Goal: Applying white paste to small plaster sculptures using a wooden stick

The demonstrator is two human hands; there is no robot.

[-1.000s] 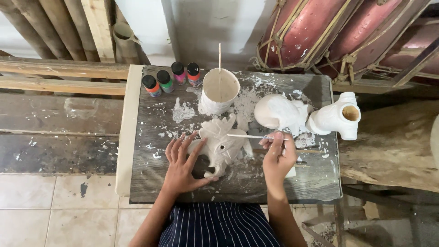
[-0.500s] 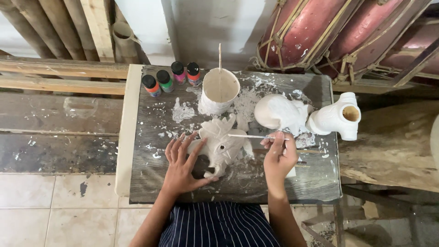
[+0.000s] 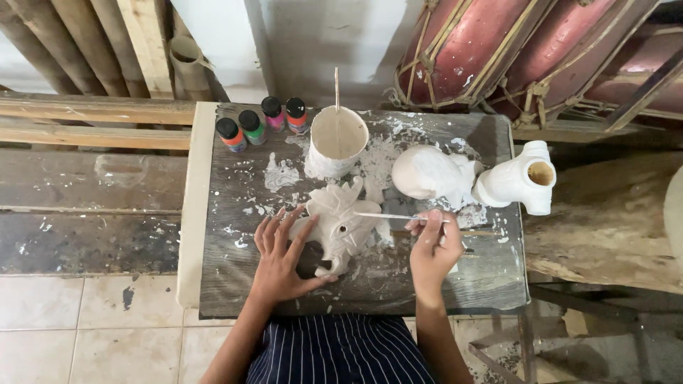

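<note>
White carved figure (image 3: 341,224) lies flat mid-board on paint-spattered wooden board (image 3: 235,284), close to the near edge. Left hand (image 3: 284,259) rests open, fingers spread, palm down on the figure's left side, holding it in place. Right hand (image 3: 434,249) is closed around a thin brush (image 3: 398,217), pinched near the handle end; brush lies roughly level, tip reaching the figure's right edge. White paint pot (image 3: 338,142) stands upright just behind the figure, a stick (image 3: 336,92) standing in it. Four small paint bottles (image 3: 260,122) with black caps sit in a row at the board's far left corner. Two more white figures to the right: a rounded one (image 3: 427,173) and an upright hollow one (image 3: 523,178), touching each other. Red drums (image 3: 484,50) lean behind the board. Striped apron (image 3: 341,352) shows at the bottom edge.
</note>
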